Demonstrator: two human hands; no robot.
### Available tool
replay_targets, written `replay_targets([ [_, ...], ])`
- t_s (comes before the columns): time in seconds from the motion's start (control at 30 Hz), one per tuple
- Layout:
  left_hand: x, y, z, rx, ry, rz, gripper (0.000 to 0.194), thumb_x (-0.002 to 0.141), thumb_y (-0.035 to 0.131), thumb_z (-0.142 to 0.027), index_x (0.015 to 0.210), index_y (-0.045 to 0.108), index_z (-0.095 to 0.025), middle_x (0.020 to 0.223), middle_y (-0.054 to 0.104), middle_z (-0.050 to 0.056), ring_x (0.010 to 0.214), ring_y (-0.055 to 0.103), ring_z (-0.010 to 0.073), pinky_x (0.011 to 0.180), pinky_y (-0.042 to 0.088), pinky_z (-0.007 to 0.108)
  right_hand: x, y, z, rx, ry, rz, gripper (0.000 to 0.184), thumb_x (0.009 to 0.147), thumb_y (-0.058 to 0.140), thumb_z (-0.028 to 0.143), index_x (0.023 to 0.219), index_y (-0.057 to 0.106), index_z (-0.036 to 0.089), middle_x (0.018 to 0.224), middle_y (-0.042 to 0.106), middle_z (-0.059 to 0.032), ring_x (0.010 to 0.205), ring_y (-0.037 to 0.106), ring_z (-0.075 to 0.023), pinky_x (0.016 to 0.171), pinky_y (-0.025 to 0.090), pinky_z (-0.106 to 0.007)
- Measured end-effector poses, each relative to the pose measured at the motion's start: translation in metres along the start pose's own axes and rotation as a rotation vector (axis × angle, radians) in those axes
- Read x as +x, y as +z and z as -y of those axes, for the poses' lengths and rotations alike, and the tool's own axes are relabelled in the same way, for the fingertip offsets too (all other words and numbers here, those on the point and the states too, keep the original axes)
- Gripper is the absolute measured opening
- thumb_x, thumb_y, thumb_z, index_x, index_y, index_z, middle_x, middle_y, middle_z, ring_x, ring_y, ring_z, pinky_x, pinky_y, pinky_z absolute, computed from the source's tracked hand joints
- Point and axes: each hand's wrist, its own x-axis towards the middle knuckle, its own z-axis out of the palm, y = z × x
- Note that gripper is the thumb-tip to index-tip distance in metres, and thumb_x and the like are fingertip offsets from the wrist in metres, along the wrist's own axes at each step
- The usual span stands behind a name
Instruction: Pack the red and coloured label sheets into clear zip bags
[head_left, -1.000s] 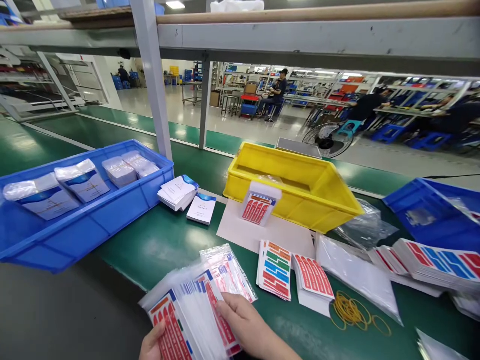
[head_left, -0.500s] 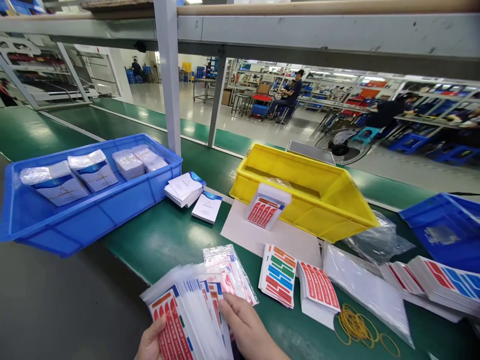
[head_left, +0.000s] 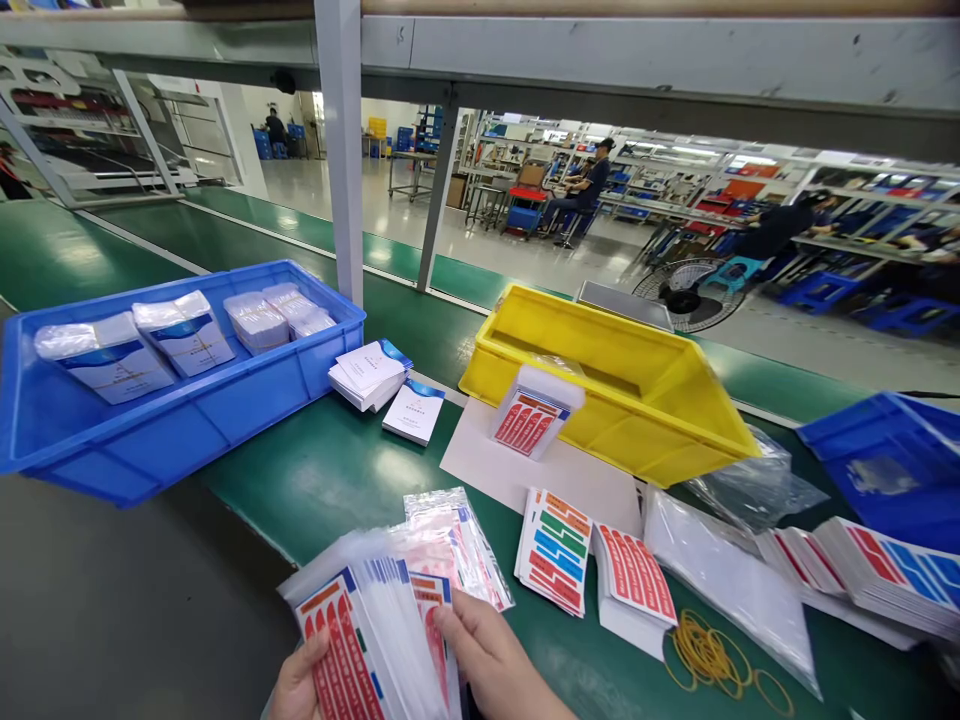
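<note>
Although the bottom of the fanned stack of bagged cards is cut off by the frame, both hands show in part: left hand clamped on its left side, right hand pinching its right side, thumbs on front, other fingers mostly hidden behind. Most middle cards seen edge-on, print unreadable. Stack spreads between and above the thumbs, near the front edge of the green worktop. Pile of bagged cards just behind it, partly covered. Blue bin at right cut off by frame; contents hard to make out.
</note>
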Motion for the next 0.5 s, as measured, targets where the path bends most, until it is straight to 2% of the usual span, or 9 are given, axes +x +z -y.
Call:
replay_targets([
  [0.07,0.000,-0.001,-0.001,-0.006,0.004,-0.002,0.022,0.073,0.063,-0.029,0.088,0.073,-0.017,0.089,0.074,0.008,0.092,0.065,0.0300,0.097,0.036,0.044,-0.001,-0.003,0.002,0.050,-0.019,-0.103,0.042,0.087,0.040,0.050,0.099,0.063,0.017,0.094,0.067,-0.0078,0.088,0.060,-0.0239,0.083,0.044,-0.035],
  [0.17,-0.002,0.001,-0.003,0.008,0.016,-0.010,0.018,0.073,0.063,-0.025,0.085,0.074,-0.018,0.087,0.075,0.006,0.090,0.066,0.0287,0.097,0.036,0.043,0.003,-0.018,-0.004,0.135,0.023,-0.231,0.043,0.085,0.043,0.049,0.114,0.053,0.018,0.104,0.065,-0.0113,0.091,0.060,-0.0250,0.082,0.046,-0.037],
  [0.27,-0.002,0.004,-0.003,0.025,0.009,-0.011,0.018,0.075,0.061,-0.025,0.086,0.073,-0.017,0.089,0.074,0.008,0.094,0.065,0.0297,0.098,0.035,0.044,0.006,-0.027,-0.012,0.012,0.015,-0.429,0.054,0.079,0.052,0.048,0.124,0.043,0.020,0.123,0.053,-0.0127,0.107,0.052,-0.0266,0.093,0.039,-0.041],
  [0.3,-0.002,0.004,-0.002,0.024,0.009,-0.004,0.019,0.075,0.060,-0.026,0.087,0.073,-0.017,0.090,0.074,0.008,0.095,0.064,0.0303,0.098,0.035,0.045,0.007,-0.026,-0.013,-0.052,-0.008,-0.455,0.055,0.078,0.054,0.048,0.124,0.043,0.021,0.126,0.050,-0.0118,0.111,0.049,-0.0265,0.096,0.036,-0.040],
  [0.33,-0.001,0.005,-0.001,0.022,0.008,0.004,0.020,0.076,0.059,-0.027,0.087,0.073,-0.017,0.091,0.074,0.009,0.096,0.064,0.0308,0.098,0.034,0.047,0.006,-0.022,-0.014,-0.096,-0.025,-0.415,0.051,0.079,0.053,0.048,0.122,0.046,0.021,0.124,0.051,-0.0104,0.111,0.048,-0.0258,0.097,0.035,-0.039],
  [0.37,0.000,0.005,0.000,0.020,0.006,0.009,0.022,0.077,0.058,-0.028,0.088,0.073,-0.017,0.092,0.073,0.010,0.098,0.063,0.0314,0.099,0.034,0.047,0.006,-0.017,-0.013,-0.117,-0.028,-0.317,0.044,0.081,0.050,0.049,0.115,0.052,0.021,0.116,0.056,-0.0091,0.106,0.051,-0.0247,0.093,0.038,-0.037],
  [0.43,0.001,0.004,0.002,0.014,0.009,0.010,0.024,0.078,0.057,-0.029,0.090,0.072,-0.015,0.093,0.073,0.011,0.100,0.062,0.0320,0.099,0.033,0.048,0.004,-0.006,-0.011,-0.126,0.006,-0.094,0.040,0.085,0.040,0.052,0.090,0.061,0.019,0.087,0.063,-0.0054,0.081,0.057,-0.0201,0.076,0.045,-0.031],
  [0.47,0.002,0.004,0.002,0.010,0.007,0.009,0.025,0.078,0.057,-0.029,0.091,0.072,-0.015,0.093,0.073,0.011,0.101,0.061,0.0321,0.099,0.033,0.047,0.003,-0.002,-0.009,-0.134,0.023,-0.043,0.044,0.086,0.036,0.054,0.076,0.060,0.018,0.073,0.061,-0.0030,0.069,0.055,-0.0174,0.067,0.045,-0.028],
  [0.5,0.002,0.003,0.002,0.006,0.003,0.012,0.024,0.078,0.057,-0.029,0.090,0.072,-0.015,0.093,0.073,0.011,0.102,0.061,0.0323,0.099,0.033,0.047,0.002,0.001,-0.007,-0.141,0.030,-0.045,0.047,0.086,0.035,0.055,0.067,0.056,0.017,0.065,0.058,-0.0013,0.062,0.052,-0.0155,0.061,0.043,-0.026],
])
